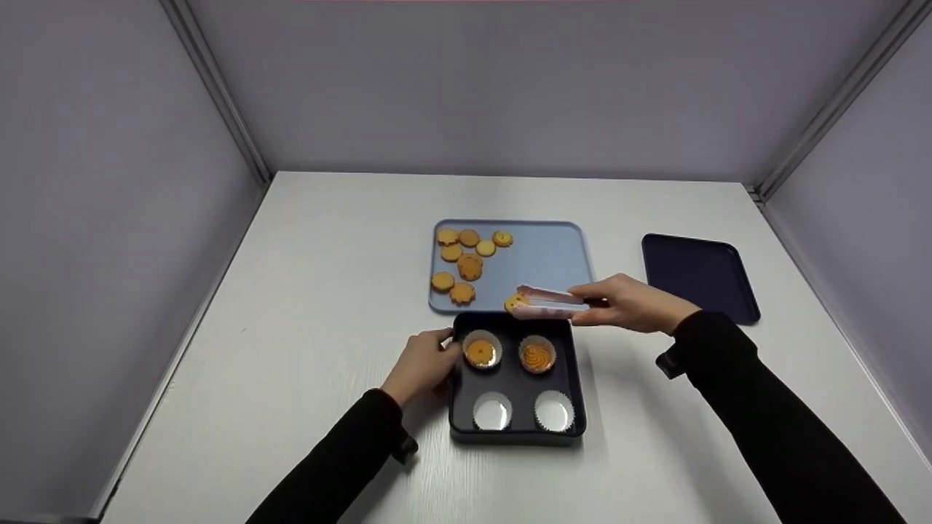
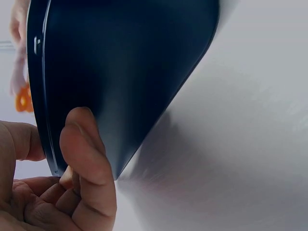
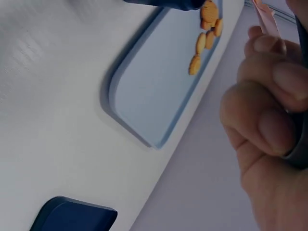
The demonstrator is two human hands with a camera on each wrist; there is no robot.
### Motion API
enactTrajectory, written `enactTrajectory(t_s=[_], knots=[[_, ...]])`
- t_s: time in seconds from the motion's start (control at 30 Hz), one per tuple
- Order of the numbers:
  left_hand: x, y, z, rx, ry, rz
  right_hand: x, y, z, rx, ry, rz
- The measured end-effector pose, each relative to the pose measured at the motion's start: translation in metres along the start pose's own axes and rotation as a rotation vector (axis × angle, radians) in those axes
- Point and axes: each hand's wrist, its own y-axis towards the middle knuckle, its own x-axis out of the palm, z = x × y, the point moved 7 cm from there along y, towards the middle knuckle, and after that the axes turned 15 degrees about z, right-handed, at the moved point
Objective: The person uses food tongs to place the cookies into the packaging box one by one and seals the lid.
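Black sleeves [image 1: 772,415] slant in from the bottom of my remote head feed, over a white desk [image 1: 306,306]. The left hand [image 1: 422,364] grips a dark pan [image 1: 518,386] near its far left corner, pinching the rim. The right hand [image 1: 630,302] is clamped on pale tongs [image 1: 550,313], whose tips hold a cookie [image 1: 514,301] at the near edge of a light-blue tray [image 1: 546,255]; whether it touches the tray I cannot tell.

The pan stands between the person and that tray, in the way of its near edge. Eight loose cookies [image 1: 470,267] lie on the tray's left half. Inside the pan, two cup-held cookies [image 1: 537,356] sit in the far row, two white paper cups [image 1: 492,412] in the near one. On the right lies a navy tray [image 1: 699,276], its near left corner hidden behind the right wrist. Grey panels [image 1: 510,87] enclose the desk at the back and both sides. In my right wrist view, the hand blocks most of the tongs.
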Motion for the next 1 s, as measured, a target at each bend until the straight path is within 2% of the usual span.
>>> enactTrajectory(t_s=[0.13, 0.27, 0.6, 1.0], knots=[[-0.001, 0.0, 0.001, -0.011, -0.002, -0.001, -0.006, -0.009, -0.01, 0.003, -0.001, -0.051], [-0.002, -0.001, 0.002, -0.005, 0.004, -0.007, -0.007, -0.018, -0.019, -0.008, -0.016, -0.138], [-0.001, -0.001, 0.001, -0.004, 0.003, 0.001, 0.006, -0.035, -0.034, 0.007, -0.049, -0.331], [-0.002, -0.001, 0.003, 0.005, -0.005, 0.006, 0.015, -0.044, -0.043, 0.047, -0.149, -0.415]])
